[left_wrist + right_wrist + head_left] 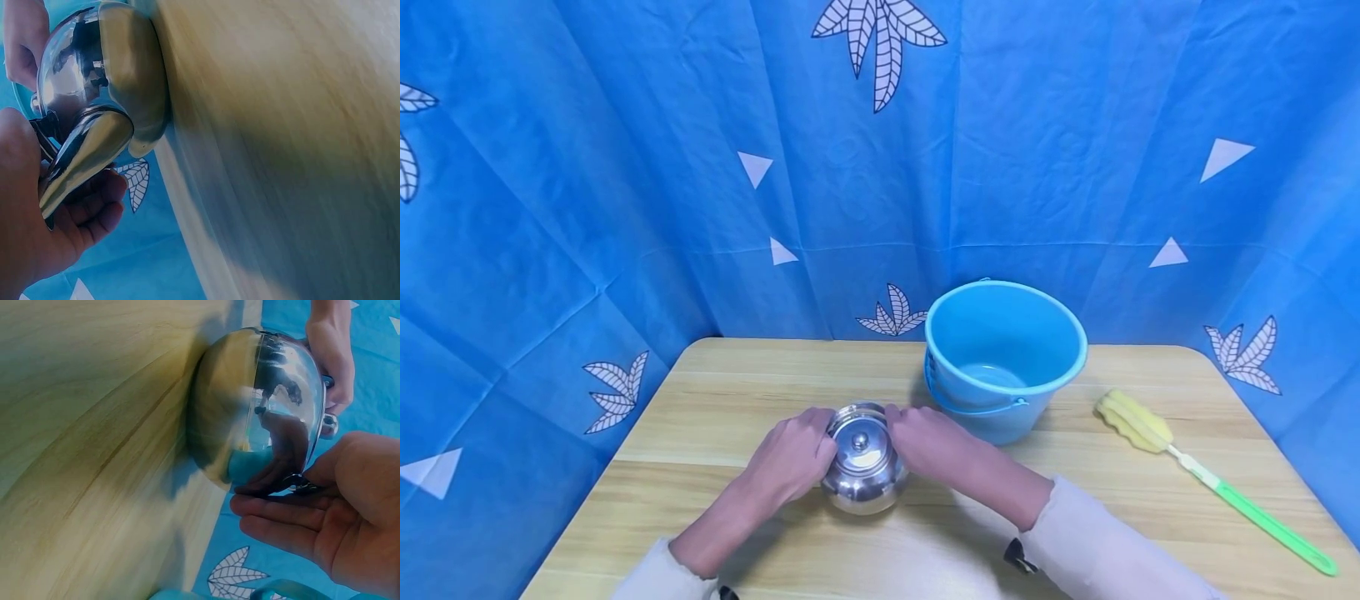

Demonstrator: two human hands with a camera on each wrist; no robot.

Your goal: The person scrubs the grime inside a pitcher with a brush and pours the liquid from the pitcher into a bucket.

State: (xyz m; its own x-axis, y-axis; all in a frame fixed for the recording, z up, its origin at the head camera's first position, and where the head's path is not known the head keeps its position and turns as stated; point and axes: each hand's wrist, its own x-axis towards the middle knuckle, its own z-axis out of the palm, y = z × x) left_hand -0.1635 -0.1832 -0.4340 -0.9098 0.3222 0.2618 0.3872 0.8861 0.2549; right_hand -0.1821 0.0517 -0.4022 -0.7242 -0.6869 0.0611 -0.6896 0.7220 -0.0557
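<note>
A shiny steel teapot [863,483] with a knobbed lid [861,444] is between both hands, above the front middle of the table. My left hand [793,457] grips it on the left, by the handle's end just above the spout [94,147], seen in the left wrist view. On the opposite side my right hand [934,443] pinches the handle near the rim, its lower fingers [281,534] extended beside the body in the right wrist view. Whether the base touches the table, I cannot tell.
A light blue bucket [1000,396] with its bail handle down stands behind and right of the teapot. At the right lies a yellow sponge brush [1138,421] with a green handle [1273,525]. Blue patterned cloth [1037,150] hangs around the wooden table [752,375].
</note>
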